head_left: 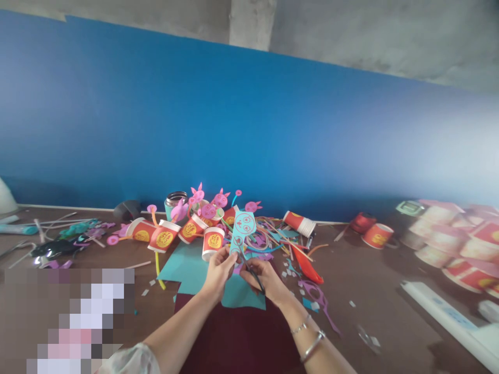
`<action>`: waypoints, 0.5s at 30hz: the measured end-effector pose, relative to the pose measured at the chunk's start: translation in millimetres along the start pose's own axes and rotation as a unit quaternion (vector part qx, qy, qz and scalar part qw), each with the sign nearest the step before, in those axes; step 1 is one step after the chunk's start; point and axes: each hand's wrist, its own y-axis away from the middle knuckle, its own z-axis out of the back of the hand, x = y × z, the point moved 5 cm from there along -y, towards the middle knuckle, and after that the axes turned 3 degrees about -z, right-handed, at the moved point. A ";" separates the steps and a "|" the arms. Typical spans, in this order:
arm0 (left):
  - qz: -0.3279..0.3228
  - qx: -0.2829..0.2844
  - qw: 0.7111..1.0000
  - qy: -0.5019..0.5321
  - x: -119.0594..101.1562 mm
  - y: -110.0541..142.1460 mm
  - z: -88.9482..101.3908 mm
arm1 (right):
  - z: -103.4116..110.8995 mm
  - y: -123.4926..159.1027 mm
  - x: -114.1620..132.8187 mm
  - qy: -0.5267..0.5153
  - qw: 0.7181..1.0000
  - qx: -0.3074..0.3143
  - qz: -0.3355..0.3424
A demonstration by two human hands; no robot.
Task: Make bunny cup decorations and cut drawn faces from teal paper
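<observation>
A piece of light blue paper with round faces drawn on it is pinched in my left hand, held upright above the table. My right hand grips dark-handled scissors, whose blades reach to the lower part of the paper beside my left fingertips. Below both hands lie larger teal paper sheets. Just beyond stand and lean red-and-white paper cups, several with pink paper animal faces attached. Whether the blades are closed on the paper I cannot tell.
Purple paper scraps and a red balloon-like piece lie right of my hands. A cup stack lies behind; blurred cups and a long white strip are far right. Black tape dispenser-like clutter sits left. A blue partition bounds the back.
</observation>
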 end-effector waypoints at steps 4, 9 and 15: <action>0.005 0.009 1.000 0.009 1.7 -0.5 -0.9 | 0.7 0.1 -1.2 -0.013 1.000 0.010 -0.017; 0.011 0.004 1.000 0.013 3.8 -0.4 -1.6 | -0.1 -0.7 -0.9 -0.013 1.000 0.010 -0.009; 0.023 0.001 1.000 0.008 -1.4 3.0 -4.7 | -0.2 -2.2 -2.2 -0.004 1.000 0.003 0.006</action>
